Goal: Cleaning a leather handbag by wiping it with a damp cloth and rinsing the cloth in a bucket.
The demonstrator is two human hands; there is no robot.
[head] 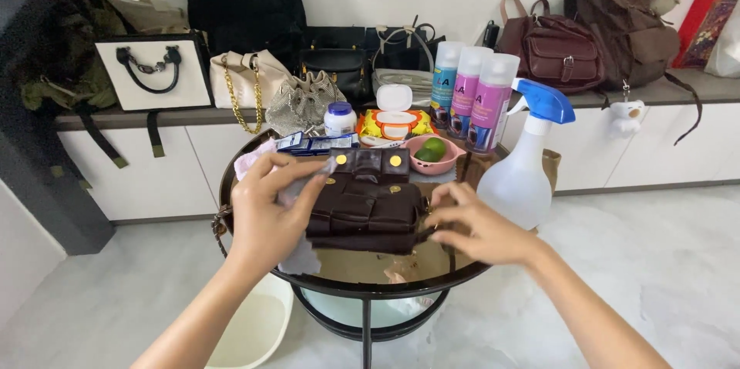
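A pale cloth (297,219) is held in the left hand (270,215), fingers closed around it, and pressed against the left side of a dark brown woven leather handbag (368,207). The bag's right end is gripped by the right hand (478,230), fingers curled over its edge. The handbag is seen lying near the front of a round glass-topped desk (339,269) with a black rim, its flap thrown back so that two gold studs are shown.

Just behind the bag, a pink bowl (435,157) with a green lime (432,148) is set, and beside it a yellow pack of wipes (395,118) with its white lid raised. A small white jar (340,118) with a blue label and some blue sachets (308,143) are placed to the left. A white spray bottle (520,176) with a blue trigger is stood at the right edge, three aerosol cans (472,95) behind it.

Beyond the desk, a long low cabinet (663,153) is lined with handbags and backpacks (247,6). A pale basin (258,323) is seen on the floor beneath.
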